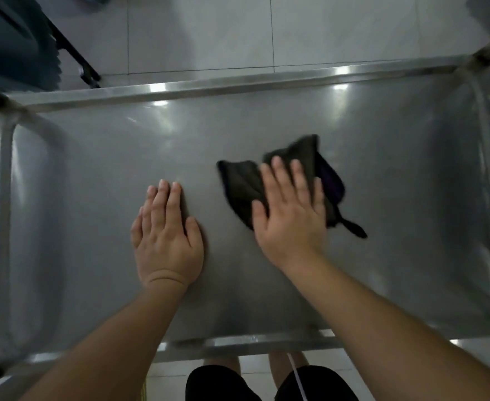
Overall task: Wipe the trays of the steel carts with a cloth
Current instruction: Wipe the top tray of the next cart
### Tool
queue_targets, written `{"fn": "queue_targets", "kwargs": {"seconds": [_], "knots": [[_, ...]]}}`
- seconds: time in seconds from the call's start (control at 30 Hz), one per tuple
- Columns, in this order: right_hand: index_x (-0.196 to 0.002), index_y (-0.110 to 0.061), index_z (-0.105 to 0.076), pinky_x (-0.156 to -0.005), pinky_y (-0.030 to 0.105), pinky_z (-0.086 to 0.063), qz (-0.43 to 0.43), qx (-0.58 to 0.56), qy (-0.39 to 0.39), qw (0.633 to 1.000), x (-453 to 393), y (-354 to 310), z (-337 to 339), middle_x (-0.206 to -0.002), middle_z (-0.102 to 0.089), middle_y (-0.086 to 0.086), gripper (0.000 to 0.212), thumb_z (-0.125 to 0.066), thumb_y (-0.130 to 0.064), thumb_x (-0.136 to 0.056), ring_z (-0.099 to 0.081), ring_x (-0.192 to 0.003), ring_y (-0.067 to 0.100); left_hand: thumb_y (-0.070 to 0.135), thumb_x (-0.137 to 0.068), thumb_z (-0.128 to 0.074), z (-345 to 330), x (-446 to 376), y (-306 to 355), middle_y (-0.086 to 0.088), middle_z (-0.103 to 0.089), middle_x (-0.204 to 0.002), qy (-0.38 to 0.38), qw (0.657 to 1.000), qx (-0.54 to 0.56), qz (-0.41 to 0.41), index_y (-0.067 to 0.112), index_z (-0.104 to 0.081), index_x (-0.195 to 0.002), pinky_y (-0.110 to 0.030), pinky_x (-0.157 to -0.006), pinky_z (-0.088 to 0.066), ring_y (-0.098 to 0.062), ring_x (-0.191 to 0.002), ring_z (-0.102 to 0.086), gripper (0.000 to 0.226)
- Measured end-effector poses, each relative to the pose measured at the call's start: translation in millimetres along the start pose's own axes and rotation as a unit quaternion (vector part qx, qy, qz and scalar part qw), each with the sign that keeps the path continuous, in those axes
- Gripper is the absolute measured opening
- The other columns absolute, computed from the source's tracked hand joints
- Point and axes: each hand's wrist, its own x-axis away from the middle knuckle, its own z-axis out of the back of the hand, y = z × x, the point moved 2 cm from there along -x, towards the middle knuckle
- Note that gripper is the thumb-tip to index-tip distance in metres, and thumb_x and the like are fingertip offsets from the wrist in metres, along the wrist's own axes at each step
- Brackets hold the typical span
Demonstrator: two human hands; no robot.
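The crumpled dark olive-brown cloth [243,186] shows a purple patch and black loop. The shiny steel cart tray [99,175] is plain grey; the tiled floor [209,33] pale grey-white; the shorts [217,384] black.

No text, label, brand, number or sign can be read anywhere: the steel tray [99,169], the dark cloth [238,183] and the pale floor tiles [200,33] carry no legible markings

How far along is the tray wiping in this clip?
Done: cannot be judged; the steel tray shows only glare, no clear wiped zone. In hand: the right hand presses the dark cloth flat mid-tray, while the left hand rests flat beside it. Left: presumably the tray's ends and any other trays, unseen here.
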Motion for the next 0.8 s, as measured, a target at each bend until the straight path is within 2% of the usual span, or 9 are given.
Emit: {"fn": "queue_targets", "kwargs": {"seconds": [0.13,0.2,0.27,0.4,0.5,0.57,0.63,0.73,0.8], "knots": [[-0.164,-0.036,-0.03,-0.129,0.051,-0.005,0.218,0.024,-0.07,0.973,-64.8,-17.2,-1.9,-0.172,-0.023,-0.013,0.062,-0.035,-0.055,-0.105,-0.012,-0.161,0.015,0.038,-0.1,-0.04,-1.1,0.2,0.0,0.001,-0.024,-0.174,0.001,1.0,0.002,-0.001,0.022,-0.029,-0.166,-0.037,-0.128,-0.007,-0.016,-0.162,-0.013,0.069],[-0.163,-0.039,-0.028,-0.129,0.047,-0.004,0.261,0.03,-0.095,0.96,-106.6,-4.9,4.3,-0.172,-0.02,-0.016,0.062,-0.035,-0.055,-0.104,-0.011,-0.16,0.012,0.038,-0.099,-0.042,-1.8,0.1,-2.7,0.0,-0.027,-0.173,0.01,1.0,0.006,-0.001,0.022,-0.032,-0.165,-0.039,-0.128,-0.01,-0.017,-0.161,-0.016,0.069],[-0.163,-0.04,-0.028,-0.129,0.046,-0.006,0.218,0.016,-0.09,0.972,-142.7,22.1,19.2,-0.172,-0.021,-0.016,0.062,-0.038,-0.053,-0.103,-0.012,-0.16,0.012,0.038,-0.098,-0.043,-2.4,1.7,-3.7,0.0,-0.029,-0.172,0.019,1.0,0.004,-0.004,0.023,-0.034,-0.164,-0.041,-0.127,-0.013,-0.018,-0.161,-0.018,0.069],[-0.165,-0.031,-0.026,-0.129,0.049,-0.009,0.018,0.01,-0.009,1.0,-180.2,118.6,55.7,-0.174,-0.018,-0.005,0.067,-0.038,-0.048,-0.102,-0.011,-0.161,0.022,0.038,-0.098,-0.043,-3.1,0.6,-2.7,0.0,-0.03,-0.172,0.024,1.0,0.001,-0.007,0.023,-0.035,-0.164,-0.043,-0.127,-0.016,-0.02,-0.16,-0.02,0.069],[-0.167,-0.021,-0.02,-0.129,0.054,-0.009,-0.161,0.008,0.021,0.987,-172.2,207.6,87.1,-0.175,-0.012,0.003,0.07,-0.033,-0.046,-0.103,-0.007,-0.161,0.027,0.039,-0.097,-0.042,-3.9,-0.4,-3.2,-0.001,-0.029,-0.172,0.018,1.0,0.0,-0.01,0.022,-0.034,-0.164,-0.043,-0.127,-0.015,-0.02,-0.161,-0.019,0.069],[-0.167,-0.019,-0.017,-0.129,0.055,-0.006,-0.2,0.017,0.011,0.98,-159.4,236.1,96.9,-0.176,-0.008,0.004,0.07,-0.029,-0.046,-0.104,-0.004,-0.162,0.026,0.04,-0.098,-0.041,-4.6,-0.8,-3.0,0.0,-0.028,-0.173,0.013,1.0,0.001,-0.008,0.022,-0.033,-0.164,-0.042,-0.127,-0.013,-0.019,-0.161,-0.017,0.069],[-0.167,-0.019,-0.015,-0.129,0.054,-0.004,-0.224,0.012,0.015,0.974,-152.7,228.7,92.5,-0.176,-0.006,0.003,0.068,-0.028,-0.046,-0.106,-0.002,-0.162,0.024,0.04,-0.097,-0.04,-5.2,-1.0,-2.1,0.0,-0.028,-0.173,0.018,1.0,0.001,-0.005,0.023,-0.033,-0.164,-0.041,-0.127,-0.012,-0.019,-0.161,-0.017,0.069],[-0.167,-0.02,-0.017,-0.129,0.055,-0.006,-0.275,-0.003,0.038,0.961,-147.6,174.8,73.3,-0.176,-0.007,0.003,0.066,-0.029,-0.043,-0.107,-0.003,-0.162,0.025,0.04,-0.098,-0.04,-5.8,-1.0,-2.2,0.0,-0.028,-0.172,0.02,1.0,-0.002,-0.005,0.024,-0.032,-0.164,-0.04,-0.127,-0.012,-0.019,-0.161,-0.018,0.069],[-0.167,-0.018,-0.017,-0.129,0.055,-0.007,-0.22,0.002,0.029,0.975,-142.8,123.9,56.3,-0.175,-0.009,0.005,0.067,-0.033,-0.042,-0.107,-0.006,-0.162,0.027,0.041,-0.099,-0.04,-7.3,-1.5,-3.8,0.001,-0.027,-0.173,0.016,1.0,-0.006,-0.006,0.025,-0.03,-0.165,-0.04,-0.127,-0.011,-0.018,-0.161,-0.016,0.069]]}}
